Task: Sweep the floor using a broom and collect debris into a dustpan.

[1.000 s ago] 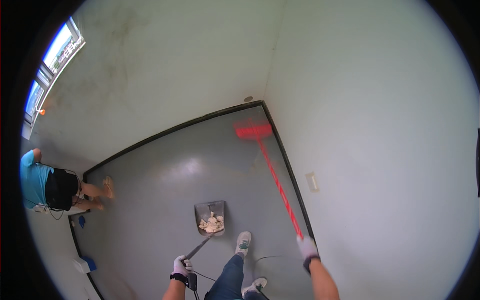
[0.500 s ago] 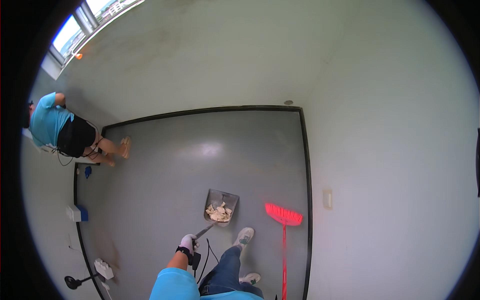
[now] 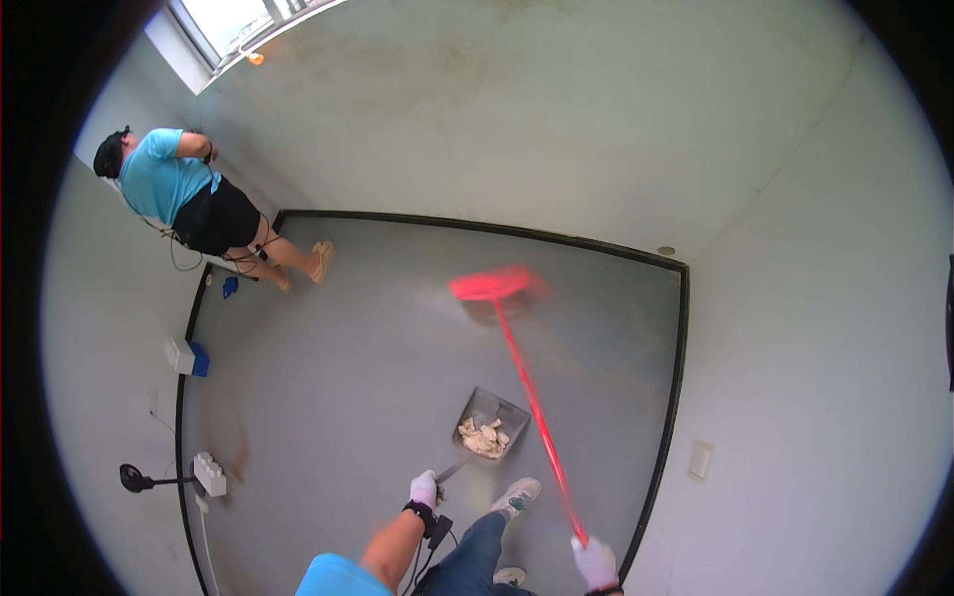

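Smooth grey floor (image 3: 348,377) fills the room, edged by a dark strip (image 3: 477,225) along pale walls; the far wall (image 3: 556,129) carries dark smudges. Reading the view as a clock with twelve at the top, a window (image 3: 224,30) sits between ten and eleven, and a person in a blue shirt (image 3: 169,177) stands near ten. A blue and white box (image 3: 181,355) is between eight and nine, a white block (image 3: 210,474) at eight, a wall plate (image 3: 700,461) at four.

The hands are well apart, both in white gloves. The left hand (image 3: 424,488) is closed around the handle of a dustpan (image 3: 497,405), whose pan lies between one and two o'clock from it, holding pale chunks (image 3: 483,437). The right hand (image 3: 595,562) grips the end of a red broom (image 3: 534,397); its blurred head points toward eleven, beyond the dustpan. Whether its bristles touch the floor I cannot tell.
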Motion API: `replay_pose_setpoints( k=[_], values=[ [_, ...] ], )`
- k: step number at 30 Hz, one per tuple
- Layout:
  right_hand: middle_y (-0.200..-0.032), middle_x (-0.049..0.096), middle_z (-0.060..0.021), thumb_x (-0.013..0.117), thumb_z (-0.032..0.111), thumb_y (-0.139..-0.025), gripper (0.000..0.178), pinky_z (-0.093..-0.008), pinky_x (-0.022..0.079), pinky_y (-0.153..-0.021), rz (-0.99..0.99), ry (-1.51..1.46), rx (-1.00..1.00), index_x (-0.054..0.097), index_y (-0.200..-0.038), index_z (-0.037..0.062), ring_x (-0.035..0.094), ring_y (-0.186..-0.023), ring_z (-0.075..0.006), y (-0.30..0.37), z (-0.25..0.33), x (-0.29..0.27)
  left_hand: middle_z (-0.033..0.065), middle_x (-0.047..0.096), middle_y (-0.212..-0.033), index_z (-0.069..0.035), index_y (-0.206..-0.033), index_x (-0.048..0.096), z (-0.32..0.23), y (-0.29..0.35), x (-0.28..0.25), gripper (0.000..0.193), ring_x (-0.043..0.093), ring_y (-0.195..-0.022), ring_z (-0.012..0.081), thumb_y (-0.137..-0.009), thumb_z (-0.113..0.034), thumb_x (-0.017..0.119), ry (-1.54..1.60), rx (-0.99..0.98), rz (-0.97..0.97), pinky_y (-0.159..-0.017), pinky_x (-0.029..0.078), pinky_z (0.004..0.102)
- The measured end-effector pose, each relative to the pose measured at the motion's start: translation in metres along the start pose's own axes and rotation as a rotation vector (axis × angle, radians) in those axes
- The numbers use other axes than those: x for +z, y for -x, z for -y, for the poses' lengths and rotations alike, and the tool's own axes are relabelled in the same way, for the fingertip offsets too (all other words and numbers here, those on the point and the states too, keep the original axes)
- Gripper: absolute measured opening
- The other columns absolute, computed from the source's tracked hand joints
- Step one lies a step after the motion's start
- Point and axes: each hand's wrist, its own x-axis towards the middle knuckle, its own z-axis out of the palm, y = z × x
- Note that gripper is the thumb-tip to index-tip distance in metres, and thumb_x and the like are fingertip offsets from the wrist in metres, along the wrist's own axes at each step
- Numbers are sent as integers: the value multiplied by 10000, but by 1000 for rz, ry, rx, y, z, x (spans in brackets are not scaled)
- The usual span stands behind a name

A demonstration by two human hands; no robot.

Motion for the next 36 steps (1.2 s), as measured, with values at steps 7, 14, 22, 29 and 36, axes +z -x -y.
replay_pose_setpoints(
  k=[7,14,22,29,36],
  values=[
    [-718,535,-162,410,408,-706,368,-394,395,-635,-181,12,-274,516,-731,56,507,-711,-312,-137,133,-55,56,400,-476,-55,-691,398,-3,1,-4,170,410,-358,165,-680,-211,330,3,-25,90,-294,280,243],
    [-741,539,-142,439,435,-673,377,-376,396,-631,-268,14,-56,524,-750,77,510,-725,-294,-167,93,-70,59,407,-475,-13,-696,431,-7,0,-2,180,432,-352,167,-687,-183,372,49,-38,110,-293,303,239],
    [-755,531,-155,448,387,-695,359,-366,387,-624,-310,-176,185,528,-793,52,504,-728,-301,-125,-17,-55,58,400,-473,-19,-661,414,-2,5,-8,176,429,-349,161,-680,-186,365,44,-7,97,-288,290,243],
    [-854,517,-170,388,409,-717,413,-365,378,-702,-171,-198,284,515,-870,47,482,-833,-301,-63,-64,6,54,394,-459,-51,-619,399,32,1,-37,162,417,-344,163,-667,-202,364,56,-17,112,-271,274,233],
    [-861,497,-214,361,402,-734,437,-386,368,-697,-61,-421,360,495,-854,4,467,-833,-333,51,-207,176,9,373,-443,-106,-558,340,83,-3,-60,123,361,-345,115,-645,-183,378,301,-203,279,-268,244,201]
  ],
)
